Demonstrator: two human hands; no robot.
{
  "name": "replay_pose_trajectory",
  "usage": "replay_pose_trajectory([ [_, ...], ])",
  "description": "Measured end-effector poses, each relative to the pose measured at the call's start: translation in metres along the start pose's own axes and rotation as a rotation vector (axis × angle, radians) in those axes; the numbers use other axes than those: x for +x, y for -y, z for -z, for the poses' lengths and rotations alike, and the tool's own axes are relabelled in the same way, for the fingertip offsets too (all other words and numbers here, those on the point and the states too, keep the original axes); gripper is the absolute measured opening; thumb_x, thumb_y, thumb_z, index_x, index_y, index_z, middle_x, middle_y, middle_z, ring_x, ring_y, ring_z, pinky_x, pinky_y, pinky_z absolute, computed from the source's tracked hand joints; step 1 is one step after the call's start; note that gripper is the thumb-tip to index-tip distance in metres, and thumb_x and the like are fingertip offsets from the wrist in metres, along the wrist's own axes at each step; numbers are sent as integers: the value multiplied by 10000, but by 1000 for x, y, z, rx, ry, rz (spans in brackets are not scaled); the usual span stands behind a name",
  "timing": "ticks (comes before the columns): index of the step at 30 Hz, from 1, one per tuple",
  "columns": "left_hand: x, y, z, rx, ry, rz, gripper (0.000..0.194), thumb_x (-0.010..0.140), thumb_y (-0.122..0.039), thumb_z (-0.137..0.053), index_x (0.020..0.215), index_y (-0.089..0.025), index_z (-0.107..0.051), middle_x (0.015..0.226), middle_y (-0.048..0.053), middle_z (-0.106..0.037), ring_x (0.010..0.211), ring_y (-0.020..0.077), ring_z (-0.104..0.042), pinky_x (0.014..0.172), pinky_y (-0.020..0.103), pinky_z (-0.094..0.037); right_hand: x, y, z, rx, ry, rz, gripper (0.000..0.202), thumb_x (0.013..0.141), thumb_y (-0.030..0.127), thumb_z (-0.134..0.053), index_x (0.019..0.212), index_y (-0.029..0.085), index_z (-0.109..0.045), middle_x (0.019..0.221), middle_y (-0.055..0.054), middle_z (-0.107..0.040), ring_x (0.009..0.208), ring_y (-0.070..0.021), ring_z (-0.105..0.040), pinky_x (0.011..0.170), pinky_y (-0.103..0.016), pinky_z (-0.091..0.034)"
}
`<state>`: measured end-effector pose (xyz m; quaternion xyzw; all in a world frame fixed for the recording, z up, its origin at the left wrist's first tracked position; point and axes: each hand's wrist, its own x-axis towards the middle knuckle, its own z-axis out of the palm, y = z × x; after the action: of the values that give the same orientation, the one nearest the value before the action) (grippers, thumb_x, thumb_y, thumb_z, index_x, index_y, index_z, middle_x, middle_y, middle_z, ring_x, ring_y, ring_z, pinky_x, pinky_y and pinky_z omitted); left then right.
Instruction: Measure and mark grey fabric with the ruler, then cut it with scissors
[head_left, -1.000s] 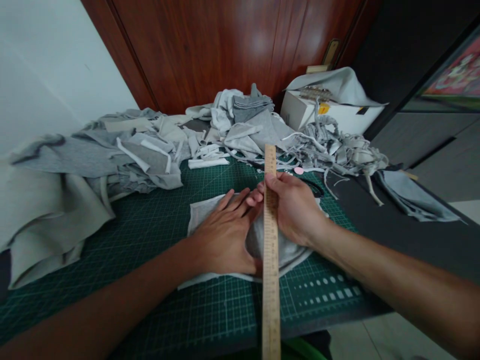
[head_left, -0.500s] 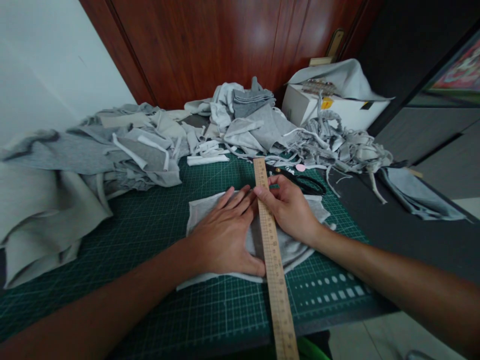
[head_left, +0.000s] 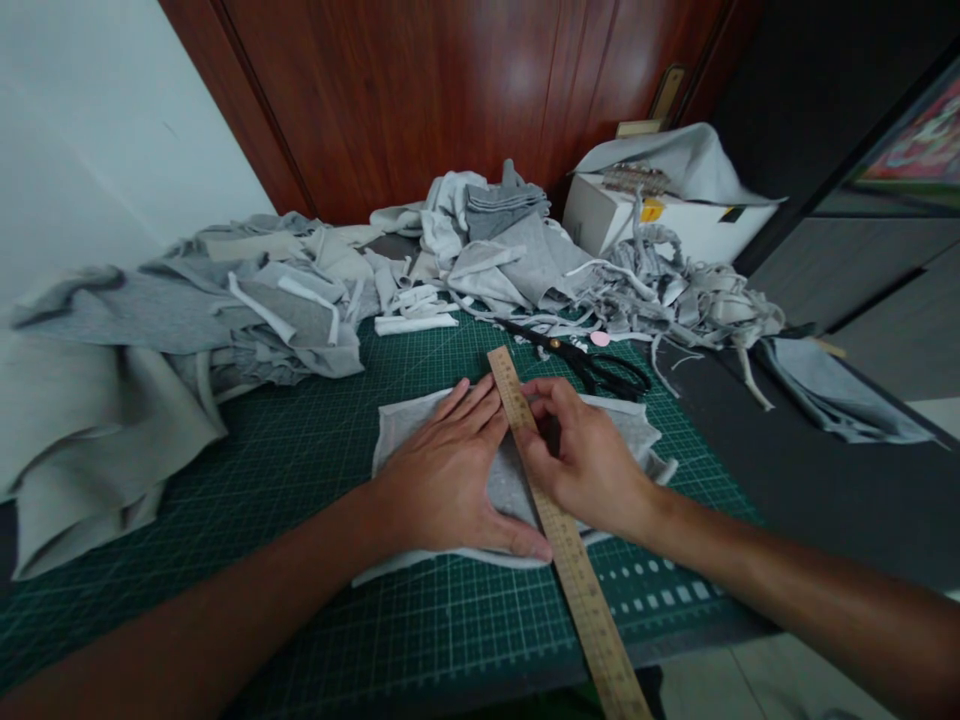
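Pinched at its edge by my right hand (head_left: 589, 455), the wooden ruler (head_left: 559, 530) looks light and stiff, best held mid-length. Left of the ruler, my left hand (head_left: 450, 480) presses flat on soft grey fabric (head_left: 517, 490), likely to wrinkle; beyond, scissors (head_left: 592, 365).

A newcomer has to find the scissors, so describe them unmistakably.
On the green cutting mat, look just beyond the right hand. The scissors lie there, close to a small pink disc. Unlike that disc and the pale fabric strips nearby, they are black, with looped handles and a brass-coloured pivot.
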<state>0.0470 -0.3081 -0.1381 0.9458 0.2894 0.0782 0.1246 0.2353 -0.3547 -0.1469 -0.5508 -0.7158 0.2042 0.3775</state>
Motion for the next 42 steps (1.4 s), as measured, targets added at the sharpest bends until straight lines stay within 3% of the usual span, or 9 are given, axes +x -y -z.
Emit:
replay_pose_trajectory([
  [4, -1, 2, -1, 20, 9, 4, 1325, 661, -948, -623, 1644, -135, -266, 1755, 172, -147, 1631, 369, -83, 1328, 527, -54, -6, 0, 5, 3, 56, -61, 448, 862, 205, -579, 1291, 165, -457, 782, 11, -646, 649, -182, -595, 617, -326, -428],
  [12, -1, 1, -1, 47, 47, 40, 1434, 642, -997, -558, 1658, -63, -171, 1750, 207, -92, 1633, 369, -36, 1325, 515, -37, -4, -7, 6, 73, -97, -151, 424, 762, 167, -612, 1173, 196, -510, 713, 58, -549, 610, -162, -565, 577, -308, -407],
  [17, -1, 2, -2, 12, 22, 34, 1472, 593, -1005, -598, 1652, -64, -200, 1742, 236, -99, 1628, 389, -58, 1325, 541, -68, -11, 1, 7, 38, -51, -13, 322, 844, 205, -637, 1142, 212, -514, 704, 61, -523, 598, -153, -540, 582, -302, -435],
  [20, -2, 3, -2, -8, -11, 14, 1418, 595, -985, -634, 1637, -96, -268, 1742, 232, -130, 1627, 386, -88, 1327, 544, -96, -14, 5, 8, 53, 22, 181, 293, 944, 264, -623, 1205, 216, -499, 914, -31, -647, 809, -200, -632, 758, -360, -526],
  [25, -2, 4, -1, -34, -47, -4, 1389, 587, -942, -704, 1616, -102, -300, 1727, 253, -194, 1621, 390, -138, 1330, 558, -116, -16, 4, 6, 12, 58, 381, 365, 943, 109, -535, 1280, 222, -452, 1114, -109, -604, 1036, -256, -602, 897, -443, -533],
  [28, -2, 4, -3, -79, -85, 9, 1349, 576, -898, -759, 1595, -133, -315, 1707, 234, -274, 1611, 392, -188, 1333, 564, -141, -15, 0, 4, 27, -22, 367, 397, 916, 76, -537, 1266, 223, -422, 1179, -125, -555, 1094, -261, -580, 935, -462, -525],
  [32, -5, 1, -5, -155, -151, 67, 1404, 488, -785, -891, 1574, -136, -282, 1660, 274, -328, 1558, 466, -293, 1293, 628, -238, -12, -4, 1, -13, -36, 258, 236, 927, 62, -509, 1100, 219, -476, 1022, -80, -579, 969, -242, -581, 886, -447, -511],
  [36, -7, 1, -2, -213, -181, 0, 1269, 527, -694, -931, 1549, -234, -335, 1609, 182, -430, 1525, 423, -361, 1261, 599, -316, -9, -5, -2, -104, -42, 236, 182, 931, 45, -472, 1012, 204, -512, 964, -88, -596, 940, -259, -563, 868, -469, -502],
  [42, -8, 6, 4, -169, -121, -50, 1220, 611, -772, -856, 1587, -235, -357, 1667, 156, -364, 1552, 398, -318, 1286, 563, -262, -5, -16, 14, -82, 72, 327, 275, 964, 42, -446, 1167, 207, -527, 1107, -124, -631, 1067, -266, -615, 939, -498, -564],
])
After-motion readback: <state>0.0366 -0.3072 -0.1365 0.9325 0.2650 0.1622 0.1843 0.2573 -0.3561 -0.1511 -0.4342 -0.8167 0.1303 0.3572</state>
